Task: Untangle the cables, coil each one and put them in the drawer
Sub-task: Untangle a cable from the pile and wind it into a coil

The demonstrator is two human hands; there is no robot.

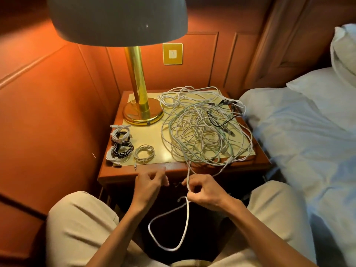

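Below the bench (119,175) edge, right hand (204,191) pinches a looped white cable (185,224); left hand (149,183), blurred, hangs loosely curled, holding nothing.

The big tangle of cables (204,126) fills the right half of the surface (148,132), up to its edge by the bed (300,132). The lamp (141,110) stands at the back left, its shade hanging over. Small coils (125,145) sit front left. A bare strip runs between coils and tangle.
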